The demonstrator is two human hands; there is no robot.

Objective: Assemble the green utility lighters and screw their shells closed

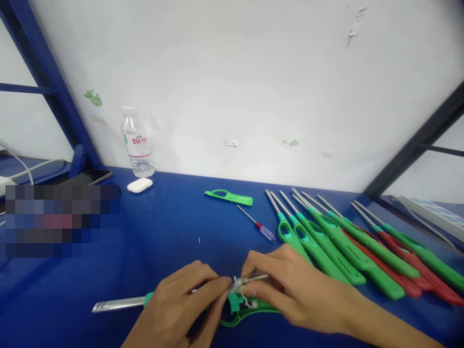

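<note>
An opened green long-nosed lighter [250,307] lies on the blue table [163,232] near the front edge, its metal nozzle [118,304] pointing left. My left hand [184,299] pinches small inner parts at the lighter's middle. My right hand [290,290] meets it from the right, fingers closed on a thin metal tube-like part [253,279] with a white wire. Both hands rest over the lighter's body and hide most of it.
A loose green lighter shell half [229,195], a small screwdriver [258,224] and a tiny screw [199,239] lie behind the hands. Several green and red lighters [362,246] lie in a row at right. A water bottle [137,144], white earbud case [139,185] and phone [92,176] stand at back left.
</note>
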